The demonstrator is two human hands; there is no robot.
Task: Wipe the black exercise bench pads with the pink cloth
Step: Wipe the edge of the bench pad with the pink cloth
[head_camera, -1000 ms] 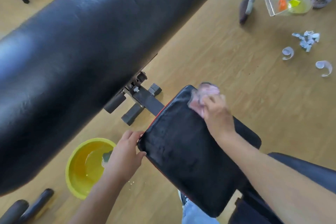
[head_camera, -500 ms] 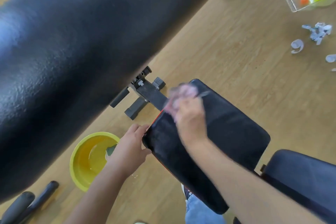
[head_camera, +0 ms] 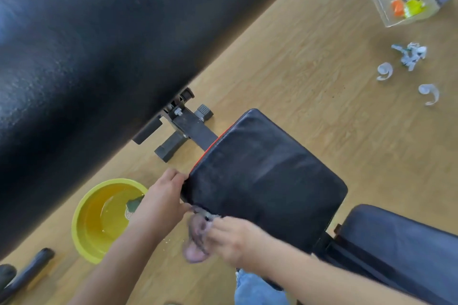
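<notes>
The right hand (head_camera: 235, 242) is curled around the pink cloth (head_camera: 195, 242), which bunches out past the knuckles and hangs at the near-left edge of the square seat pad (head_camera: 267, 181). Both hand and cloth are motion-blurred, so the cloth's folds and whether it is pressing on the pad's edge cannot be made out. Just to the left of it, nearly touching, the left hand (head_camera: 161, 203) grips the pad's left corner with fingers hooked over the edge; their tips are hidden behind the pad.

A thin red strip shows along the pad's far-left side. To the right of the right hand lies a second black pad (head_camera: 401, 250), cut off by the picture's right and bottom edges. Below the right wrist a patch of blue denim (head_camera: 252, 290) shows, also cut off.

To the left of the left hand sits a yellow basin (head_camera: 86, 235) holding liquid, its rim partly covered by the left forearm. A round mark on its bottom looks like a label, but no writing can be read.

Beyond both hands, black metal frame parts (head_camera: 188, 129) run under a very large black padded surface (head_camera: 86, 57) that fills the upper left and hides whatever is behind it.

Far to the upper right on the wooden floor (head_camera: 297, 69) lie white paper scraps (head_camera: 409, 54) and a clear container (head_camera: 404, 0) with orange and yellow-green pieces inside.
</notes>
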